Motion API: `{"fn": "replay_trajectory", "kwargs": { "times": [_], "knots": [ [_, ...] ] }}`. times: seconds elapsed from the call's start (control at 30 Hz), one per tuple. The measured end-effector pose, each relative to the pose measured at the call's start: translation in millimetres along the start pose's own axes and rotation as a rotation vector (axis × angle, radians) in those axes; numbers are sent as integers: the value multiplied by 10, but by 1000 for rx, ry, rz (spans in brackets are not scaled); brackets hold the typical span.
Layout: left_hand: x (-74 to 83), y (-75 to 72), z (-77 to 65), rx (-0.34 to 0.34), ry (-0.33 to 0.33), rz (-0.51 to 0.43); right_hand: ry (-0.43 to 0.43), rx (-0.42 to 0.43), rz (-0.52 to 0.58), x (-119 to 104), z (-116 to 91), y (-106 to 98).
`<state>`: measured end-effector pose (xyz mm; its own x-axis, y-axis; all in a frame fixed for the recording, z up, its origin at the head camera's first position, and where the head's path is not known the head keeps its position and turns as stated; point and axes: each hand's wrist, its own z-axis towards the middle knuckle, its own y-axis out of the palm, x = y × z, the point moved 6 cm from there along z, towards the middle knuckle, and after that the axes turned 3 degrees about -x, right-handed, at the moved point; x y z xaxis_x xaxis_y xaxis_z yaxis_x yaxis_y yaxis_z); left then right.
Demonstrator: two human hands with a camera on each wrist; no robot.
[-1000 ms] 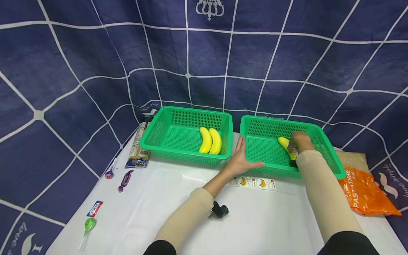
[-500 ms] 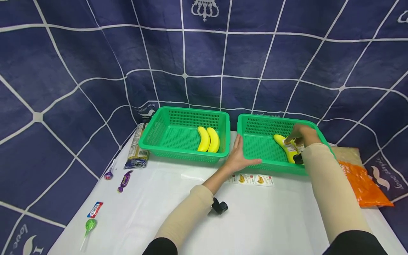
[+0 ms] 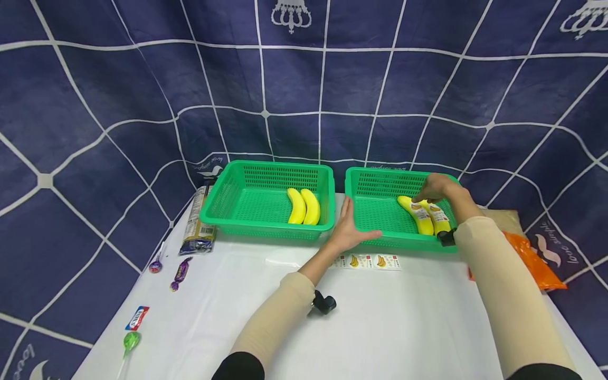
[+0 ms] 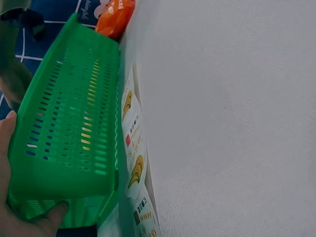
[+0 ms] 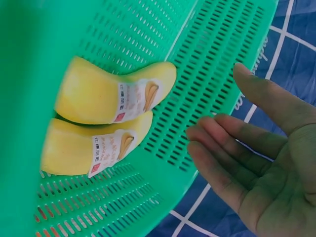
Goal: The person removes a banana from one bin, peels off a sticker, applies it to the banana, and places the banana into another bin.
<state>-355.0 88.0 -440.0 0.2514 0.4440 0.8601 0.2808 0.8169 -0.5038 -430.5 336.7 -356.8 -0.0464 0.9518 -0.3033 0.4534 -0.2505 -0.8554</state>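
Note:
My left hand (image 3: 345, 232) touches the near left corner of the right-hand green basket (image 3: 377, 211), fingers straight along its side and thumb spread across the front. In the left wrist view that thumb (image 4: 58, 213) lies against the basket wall. Above the same basket, my right hand (image 3: 439, 187) holds nothing. The right wrist view shows its fingers (image 5: 222, 182) relaxed and apart from two yellow bananas. One banana (image 5: 91, 94) and the other banana (image 5: 69, 148) lie side by side in the basket, each with a white printed label.
A second green basket (image 3: 263, 206) holds two unlabelled bananas (image 3: 311, 208). Banana labels (image 3: 368, 262) lie on the white table (image 3: 380, 316). An orange pasta bag (image 3: 534, 261) is at right; a dark-ended packet (image 3: 197, 232), candies (image 3: 180, 272) and lollipops (image 3: 131, 340) are at left.
My right hand has let go of the labelled banana, now beside the other one, and lifted off toward the back. My left hand stays at the basket corner. The head view has turned right.

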Motion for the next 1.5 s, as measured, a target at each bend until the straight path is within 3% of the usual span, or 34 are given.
{"fn": "replay_trajectory", "kwargs": {
  "times": [0.2, 0.63, 0.8, 0.97, 1.13, 1.23, 1.33, 1.5],
  "knots": [
    [7, -3, -8, 5, -1, -17, -56, 46, -59, -88, -127, 17],
    [62, -31, -103, 0, -1, 8, -36, 83, -78, -144, -228, 89],
    [134, -65, -236, 10, -17, 51, -40, 81, -69, -220, -275, 129],
    [331, -190, -475, -41, -26, 81, -50, 81, -66, -249, -331, 148],
    [579, -516, -726, -81, 54, 160, -49, 104, -65, -285, -418, 124],
    [616, -790, -873, -77, 107, 231, -52, 134, -64, -325, -498, 134],
    [540, -1093, -1014, -42, 133, 321, -68, 159, -72, -376, -571, 176],
    [227, -1653, -1187, 54, 87, 406, -120, 187, -72, -552, -661, 227]
  ]
}}
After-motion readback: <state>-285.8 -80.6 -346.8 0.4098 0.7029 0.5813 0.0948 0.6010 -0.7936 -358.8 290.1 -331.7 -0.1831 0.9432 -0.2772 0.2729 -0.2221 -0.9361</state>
